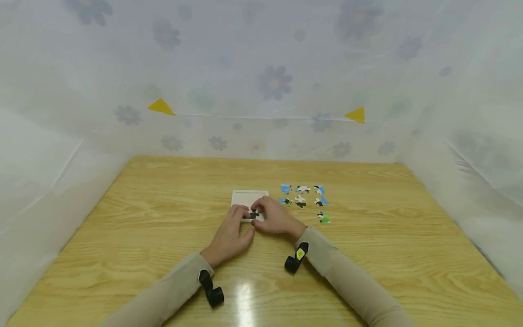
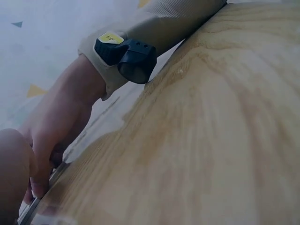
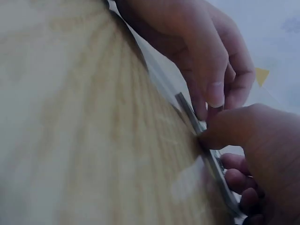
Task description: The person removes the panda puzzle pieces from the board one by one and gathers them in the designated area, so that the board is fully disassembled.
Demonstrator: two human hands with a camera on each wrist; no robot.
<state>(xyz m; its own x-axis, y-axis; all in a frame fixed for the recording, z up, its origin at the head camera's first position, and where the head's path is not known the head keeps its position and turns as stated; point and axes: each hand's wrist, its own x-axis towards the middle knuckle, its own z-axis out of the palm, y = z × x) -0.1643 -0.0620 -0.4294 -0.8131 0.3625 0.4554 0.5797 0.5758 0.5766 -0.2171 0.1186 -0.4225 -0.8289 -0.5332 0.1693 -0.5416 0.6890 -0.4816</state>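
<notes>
A small white puzzle tray lies on the wooden table, with a black-and-white jigsaw piece at its lower part. My left hand rests its fingertips on the tray at the piece's left side, its thumb apart over the front edge. From the right, my right hand pinches the piece, index finger on the far side and thumb at the tray's near edge. In the right wrist view the tray's rim passes under both hands. The left wrist view shows the right hand bent down over the tray; its fingertips are partly hidden.
Several loose jigsaw pieces with panda, blue and green printing lie in rows right of the tray. Black wrist cameras are strapped over both sleeves. A pale flowered curtain encloses the wooden table behind and at the sides.
</notes>
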